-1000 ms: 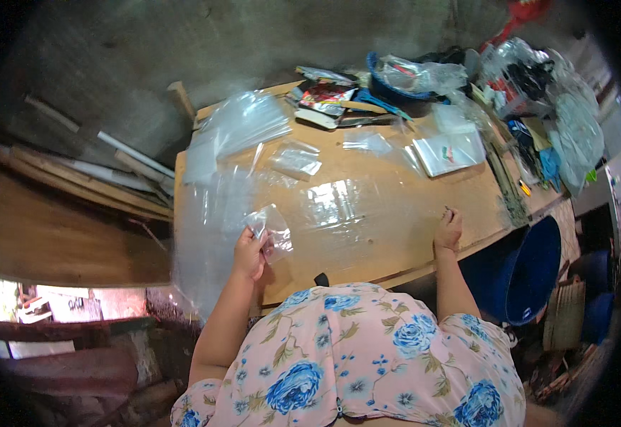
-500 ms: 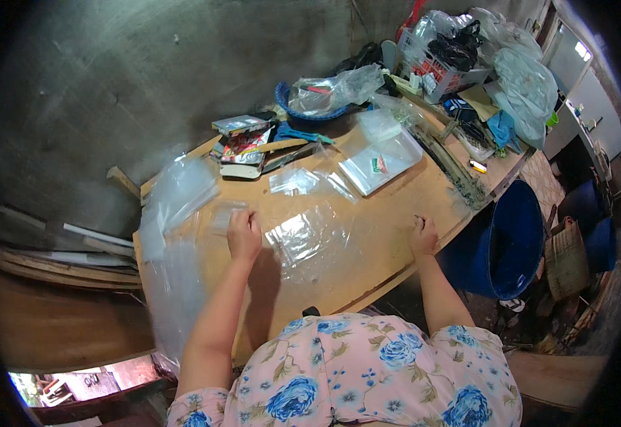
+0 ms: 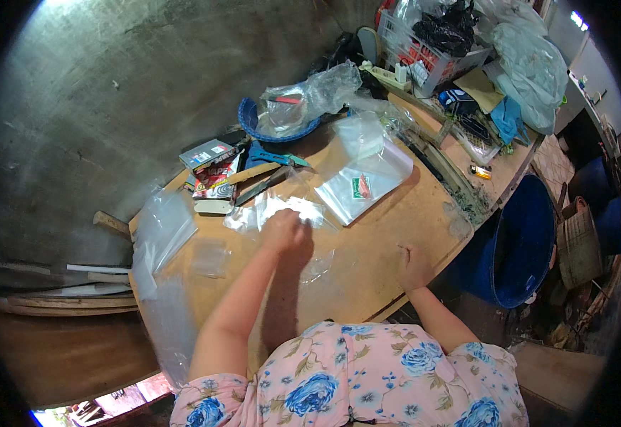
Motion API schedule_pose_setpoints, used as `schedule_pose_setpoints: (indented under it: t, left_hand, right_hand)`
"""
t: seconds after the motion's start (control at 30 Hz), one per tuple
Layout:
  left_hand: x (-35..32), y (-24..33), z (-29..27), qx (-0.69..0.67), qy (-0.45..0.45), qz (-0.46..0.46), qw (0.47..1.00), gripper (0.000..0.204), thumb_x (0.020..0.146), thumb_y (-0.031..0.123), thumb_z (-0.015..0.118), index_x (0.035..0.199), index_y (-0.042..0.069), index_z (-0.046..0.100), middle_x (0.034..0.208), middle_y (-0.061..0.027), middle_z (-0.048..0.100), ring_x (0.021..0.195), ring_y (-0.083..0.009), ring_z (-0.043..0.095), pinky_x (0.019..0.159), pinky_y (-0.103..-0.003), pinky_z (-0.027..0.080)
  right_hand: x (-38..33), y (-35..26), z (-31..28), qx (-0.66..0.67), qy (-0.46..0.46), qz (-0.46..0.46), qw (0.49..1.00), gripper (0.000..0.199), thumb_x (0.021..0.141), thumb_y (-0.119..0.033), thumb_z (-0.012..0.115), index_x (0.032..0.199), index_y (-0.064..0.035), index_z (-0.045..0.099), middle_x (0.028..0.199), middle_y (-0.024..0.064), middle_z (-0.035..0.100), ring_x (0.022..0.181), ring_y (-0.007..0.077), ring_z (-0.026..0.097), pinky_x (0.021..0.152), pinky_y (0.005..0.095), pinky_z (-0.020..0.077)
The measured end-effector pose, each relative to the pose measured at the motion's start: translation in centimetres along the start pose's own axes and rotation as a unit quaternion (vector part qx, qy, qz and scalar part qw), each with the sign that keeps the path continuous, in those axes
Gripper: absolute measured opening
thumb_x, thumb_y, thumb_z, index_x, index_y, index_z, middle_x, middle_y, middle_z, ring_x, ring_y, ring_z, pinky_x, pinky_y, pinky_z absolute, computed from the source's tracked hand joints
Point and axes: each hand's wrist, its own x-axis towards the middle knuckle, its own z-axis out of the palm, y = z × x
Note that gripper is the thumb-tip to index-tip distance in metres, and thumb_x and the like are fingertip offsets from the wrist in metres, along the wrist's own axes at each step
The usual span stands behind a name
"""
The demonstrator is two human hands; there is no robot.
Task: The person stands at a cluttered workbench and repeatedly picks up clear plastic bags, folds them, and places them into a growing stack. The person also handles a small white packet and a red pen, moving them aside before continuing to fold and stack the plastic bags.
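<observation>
My left hand (image 3: pixel 284 231) reaches over the near edge of some shiny clear plastic pieces (image 3: pixel 250 215) on the wooden table. Its fingers are bent closed, and what they pinch, if anything, is hidden beneath the hand. Close to the table's right front edge, my right hand (image 3: pixel 415 268) is closed. A small, thin, dark thing (image 3: pixel 402 248) sticks out between its thumb and finger, too small to name. Thin clear plastic (image 3: pixel 317 267) lies between my hands. Left of my left forearm is a small flat clear plastic piece (image 3: pixel 211 259).
Plastic sheets (image 3: pixel 164 228) line the table's left side; a plastic stack (image 3: pixel 360 203) lies farther back. Behind the hands are boxes (image 3: pixel 214 174), a knife (image 3: pixel 262 186) and a blue basket (image 3: pixel 253 127). A blue drum (image 3: pixel 517 249) stands off the right edge.
My left hand has moved forward and right, from beside the small flat piece onto the shiny plastic. Less plastic shows mid-table. My right hand stays near the right edge. The whole view has shifted.
</observation>
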Motion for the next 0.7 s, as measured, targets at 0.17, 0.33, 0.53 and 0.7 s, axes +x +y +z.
schedule_pose_setpoints:
  t: [0.17,0.33,0.53,0.7]
  left_hand:
    - [0.8,5.5,2.1,-0.034,0.034,-0.011,0.999,0.036,0.067,0.026,0.069,0.100,0.014,0.063,0.096,-0.0089,0.057,0.095,-0.0289,0.052,0.082,-0.041,0.043]
    - [1.3,5.3,3.4,-0.034,0.088,0.032,0.995,0.024,0.068,0.020,0.068,0.091,0.015,0.064,0.088,-0.0059,0.057,0.089,-0.0266,0.052,0.077,-0.039,0.042]
    - [1.5,3.5,3.5,-0.086,0.212,0.025,0.973,0.013,0.075,0.015,0.065,0.081,0.006,0.057,0.074,-0.0055,0.055,0.071,-0.0236,0.054,0.064,-0.035,0.043]
    - [-1.9,2.6,-3.5,-0.501,0.190,-0.271,0.800,0.016,0.085,0.019,0.060,0.080,0.005,0.053,0.060,-0.0006,0.050,0.049,-0.0097,0.046,0.046,-0.024,0.038]
  right_hand:
    - [0.1,0.6,0.2,0.030,-0.016,-0.018,0.999,0.008,0.082,-0.014,0.056,0.086,-0.0078,0.056,0.080,0.0128,0.058,0.075,0.0314,0.056,0.065,0.0400,0.0446]
    - [0.2,0.5,0.2,0.034,-0.010,-0.044,0.998,0.008,0.082,-0.014,0.056,0.086,-0.0079,0.056,0.079,0.0129,0.058,0.075,0.0316,0.056,0.064,0.0397,0.0447]
    - [0.0,0.0,0.0,0.020,-0.021,-0.025,0.999,0.009,0.083,-0.017,0.055,0.088,-0.0096,0.057,0.081,0.0114,0.059,0.076,0.0313,0.057,0.065,0.0395,0.0452]
    - [-0.3,0.4,1.0,-0.015,-0.011,0.004,1.000,0.012,0.084,-0.020,0.054,0.092,-0.0121,0.059,0.084,0.0107,0.060,0.077,0.0308,0.058,0.066,0.0395,0.0456]
